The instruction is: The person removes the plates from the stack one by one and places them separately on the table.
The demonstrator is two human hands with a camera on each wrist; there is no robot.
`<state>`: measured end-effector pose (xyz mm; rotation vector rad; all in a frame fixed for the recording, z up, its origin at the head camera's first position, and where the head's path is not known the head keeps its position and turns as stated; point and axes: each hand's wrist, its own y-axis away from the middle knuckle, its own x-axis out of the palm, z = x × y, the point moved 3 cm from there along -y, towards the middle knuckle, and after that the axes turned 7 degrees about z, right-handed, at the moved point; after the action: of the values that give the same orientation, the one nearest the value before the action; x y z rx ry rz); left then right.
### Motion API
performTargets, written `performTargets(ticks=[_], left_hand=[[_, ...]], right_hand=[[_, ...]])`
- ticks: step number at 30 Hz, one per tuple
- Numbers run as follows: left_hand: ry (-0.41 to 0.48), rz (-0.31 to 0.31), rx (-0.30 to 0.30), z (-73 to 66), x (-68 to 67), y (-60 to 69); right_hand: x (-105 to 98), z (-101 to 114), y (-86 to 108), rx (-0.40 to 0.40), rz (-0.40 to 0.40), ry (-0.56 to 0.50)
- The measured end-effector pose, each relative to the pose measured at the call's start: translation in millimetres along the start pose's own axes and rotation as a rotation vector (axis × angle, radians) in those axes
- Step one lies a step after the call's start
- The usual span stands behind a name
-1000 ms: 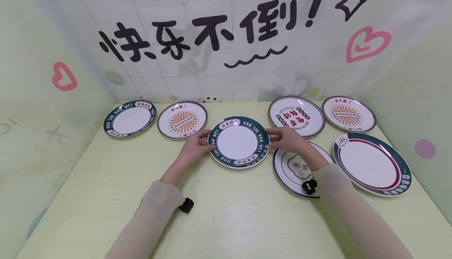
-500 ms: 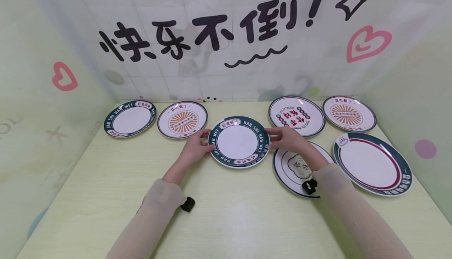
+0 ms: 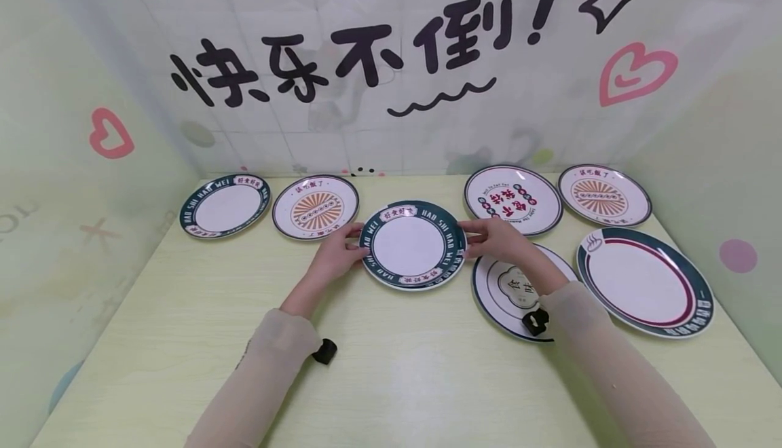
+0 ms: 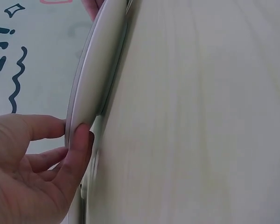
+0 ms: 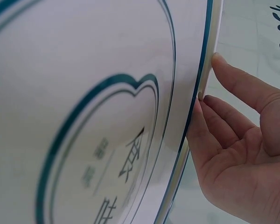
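Observation:
A round white plate with a dark green lettered rim (image 3: 409, 248) lies between my two hands in the middle of the head view. My left hand (image 3: 334, 256) grips its left edge; the left wrist view shows thumb and fingers of that hand (image 4: 37, 163) on either side of the plate's edge (image 4: 95, 65). On the opposite side, my right hand (image 3: 497, 239) pinches the right edge. A white plate with a cloud-shaped emblem (image 3: 497, 295) lies under my right forearm and hides much of that grip in the right wrist view. Whether the held plate touches the table cannot be told.
Another green-rimmed plate (image 3: 225, 207) and a sunburst plate (image 3: 315, 208) lie at the back left. A red-lettered plate (image 3: 510, 193) and a second sunburst plate (image 3: 605, 197) lie at the back right, with a larger oval plate (image 3: 641, 282) in front. Walls enclose the table (image 3: 391, 380).

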<state>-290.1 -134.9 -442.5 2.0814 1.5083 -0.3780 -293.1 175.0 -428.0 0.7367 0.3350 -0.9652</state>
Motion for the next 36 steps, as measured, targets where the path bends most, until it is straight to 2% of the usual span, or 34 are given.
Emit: performTargets(ticks=[6,23,36], left_hand=[[0.04,0.005,-0.009,2.9,-3.3,0.2],[0.048,-0.037,-0.015,2.4,-15.4,8.1],[0.062,-0.039,-0.019,4.8,-23.2,11.0]], right_hand=[[0.0,1.5,-1.1,0.001,0.003,0.008],[0.1,0.0,-1.6,0.012,0.0,0.011],[-1.5,-0.2,0.9,0.02,0.005,0.018]])
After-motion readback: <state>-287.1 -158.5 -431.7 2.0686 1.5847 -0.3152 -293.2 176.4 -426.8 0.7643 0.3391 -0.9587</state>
